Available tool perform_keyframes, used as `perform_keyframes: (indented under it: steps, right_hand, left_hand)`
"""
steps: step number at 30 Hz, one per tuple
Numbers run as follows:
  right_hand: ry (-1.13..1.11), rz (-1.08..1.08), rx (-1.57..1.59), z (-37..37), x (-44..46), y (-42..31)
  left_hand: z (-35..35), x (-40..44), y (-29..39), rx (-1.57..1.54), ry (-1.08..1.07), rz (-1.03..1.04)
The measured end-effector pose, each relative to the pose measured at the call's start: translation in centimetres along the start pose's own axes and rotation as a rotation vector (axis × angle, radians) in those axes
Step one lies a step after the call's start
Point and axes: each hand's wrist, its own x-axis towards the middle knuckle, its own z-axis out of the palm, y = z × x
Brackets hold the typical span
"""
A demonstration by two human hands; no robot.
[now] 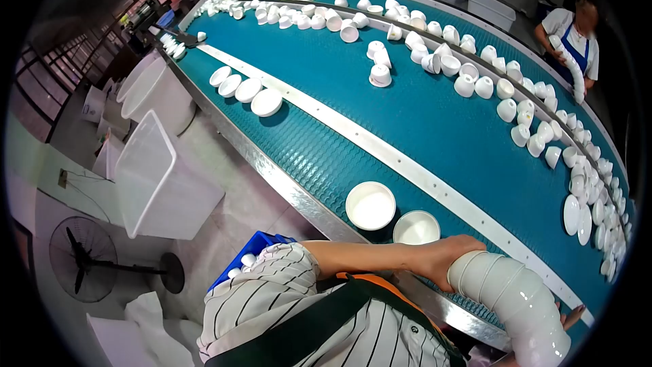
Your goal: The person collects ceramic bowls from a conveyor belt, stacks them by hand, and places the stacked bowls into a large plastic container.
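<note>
A long curved stack of nested white bowls [506,292] lies across the front right, over the belt's near edge. At the stack's upper end, my left hand [441,258] is closed around the last bowl. Fingers of my right hand [572,316] show at the far side of the stack, against it; the stack hides the rest of that hand. Just beyond my left forearm, a white bowl [371,206] and a second white bowl [416,229] stand on the green conveyor belt [305,163], mouths up.
A white divider rail [380,149] runs along the belt. Four-like row aside, several white bowls [266,102] sit farther up the near lane. Many small cups [380,75] line the far lane. A co-worker [574,47] across the belt holds another stack. White bins [159,177] and a fan [81,258] stand left.
</note>
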Motion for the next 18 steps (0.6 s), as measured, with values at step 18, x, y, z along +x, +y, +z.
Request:
perform_keyframes:
  steps: [18]
  right_hand:
    - [0.843, -0.473, 0.410, -7.1, -44.6, -0.3]
  left_hand:
    - [35.3, -1.0, -1.7, -0.248, -1.124, -0.136]
